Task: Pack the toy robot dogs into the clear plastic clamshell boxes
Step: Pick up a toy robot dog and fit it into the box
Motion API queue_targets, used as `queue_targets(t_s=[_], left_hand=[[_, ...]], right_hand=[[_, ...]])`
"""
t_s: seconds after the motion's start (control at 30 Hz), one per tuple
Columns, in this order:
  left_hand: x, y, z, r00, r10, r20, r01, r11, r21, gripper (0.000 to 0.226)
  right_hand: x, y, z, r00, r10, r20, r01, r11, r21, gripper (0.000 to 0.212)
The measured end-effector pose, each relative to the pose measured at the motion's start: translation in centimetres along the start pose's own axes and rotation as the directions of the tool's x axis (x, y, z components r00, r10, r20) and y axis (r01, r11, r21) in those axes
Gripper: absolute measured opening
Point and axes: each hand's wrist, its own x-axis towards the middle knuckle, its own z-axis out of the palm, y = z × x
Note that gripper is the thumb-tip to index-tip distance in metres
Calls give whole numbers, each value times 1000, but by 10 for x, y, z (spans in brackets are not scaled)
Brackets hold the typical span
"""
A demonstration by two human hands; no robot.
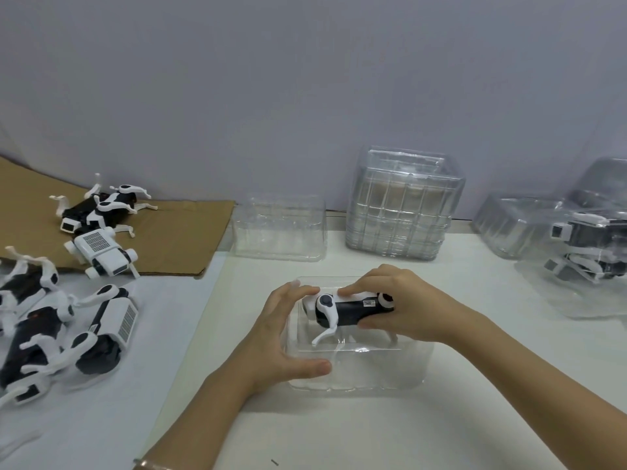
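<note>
A black-and-white toy robot dog (346, 312) lies on its side inside an open clear clamshell box (359, 371) at the table's middle. My right hand (400, 303) grips the dog's body, fingers over its top and thumb under its rear. My left hand (285, 334) holds the box's left wall, fingers near the dog's head and thumb along the front rim. Several loose robot dogs (61, 320) lie at the left.
More dogs (98, 225) lie on a cardboard sheet (183, 239) at the back left. An empty clear box (280, 228) and a tall stack of clear boxes (403, 205) stand at the back. Packed boxes with dogs (576, 252) sit at the right.
</note>
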Motion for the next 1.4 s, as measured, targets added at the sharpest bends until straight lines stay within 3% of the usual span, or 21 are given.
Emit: queue_targets(t_s=[0.1,0.17,0.23,0.27,0.33,0.4,0.47,0.77,0.87,0.97,1.03,1.07,1.13,1.2,1.3,1.4], left_hand=[[-1,-1,0,1000,4,0,-4,1000,-4,99],[-2,-3,0,1000,18,-10,-19,1000,-7,100],[-2,-4,0,999,37,-23,-37,999,-13,102],[-2,-4,0,999,41,-27,-42,999,-18,102],[-2,-3,0,999,46,-26,-47,998,-30,101],[0,-3,0,998,55,-24,-56,998,-35,100],[1,-3,1,998,62,-25,-62,998,-28,98],[0,-4,0,1000,22,-15,-22,1000,-17,94],[0,-3,0,1000,5,-15,-5,1000,-20,94],[0,-1,1,1000,8,-14,-8,1000,-7,99],[0,0,0,1000,21,-13,-21,1000,-8,104],[0,0,0,1000,17,-12,-17,1000,-17,108],[0,0,0,1000,-6,-9,6,999,-51,114],[-1,-2,0,1000,-17,-12,17,998,-64,116],[-1,-3,0,1000,-13,-9,13,999,-42,115],[-2,-3,1,1000,-13,0,13,999,-33,116]], right_hand=[[-6,2,-3,998,-44,-45,46,998,39,47],[-15,6,-10,973,27,-227,25,975,223,45],[-25,16,-15,858,231,-458,15,881,472,46],[-30,21,-14,795,346,-498,9,815,579,44],[-40,30,-5,772,493,-400,-66,688,722,36],[-50,32,10,829,507,-236,-150,609,779,23],[-54,29,22,863,477,-165,-163,573,803,19],[-42,13,29,808,546,-221,-139,542,829,23],[-40,13,33,766,605,-219,-228,573,787,11],[-38,12,28,689,639,-343,-144,584,799,17],[-36,6,17,685,563,-462,-71,682,728,18],[-36,1,12,732,474,-489,-52,755,653,19],[-31,-11,2,885,250,-393,-53,893,448,22],[-22,-21,0,979,43,-202,-21,994,110,32],[-13,-31,5,994,-103,-44,88,961,-262,43],[-13,-34,8,997,-67,-33,52,943,-329,61]])
